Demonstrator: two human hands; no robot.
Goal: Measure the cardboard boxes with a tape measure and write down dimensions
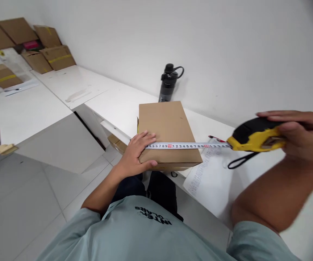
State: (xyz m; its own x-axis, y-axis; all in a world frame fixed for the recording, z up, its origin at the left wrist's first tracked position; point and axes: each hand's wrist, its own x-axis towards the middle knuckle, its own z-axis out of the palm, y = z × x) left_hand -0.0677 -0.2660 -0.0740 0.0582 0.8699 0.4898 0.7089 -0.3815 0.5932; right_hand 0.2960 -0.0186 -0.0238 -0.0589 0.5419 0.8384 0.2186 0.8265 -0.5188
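A brown cardboard box (164, 123) rests at the table's front edge, its near side jutting toward my body. Across its top runs the white, numbered blade (183, 145) of a tape measure, pulled out to the left. My left hand (138, 154) holds the blade's end down on the box's left edge, fingers over the top and thumb apart along the near side; the tip is hidden under it. At right, my right hand (300, 130) is closed around the yellow and black tape measure case (251, 136), raised off the table. A black wrist strap (242, 160) dangles from the case.
Behind the box stands a black water bottle (168, 83) by the wall. A written sheet of paper (208, 177) and a pen (216, 139) lie right of the box. Several cardboard boxes (57, 58) sit on the far-left table (31, 112).
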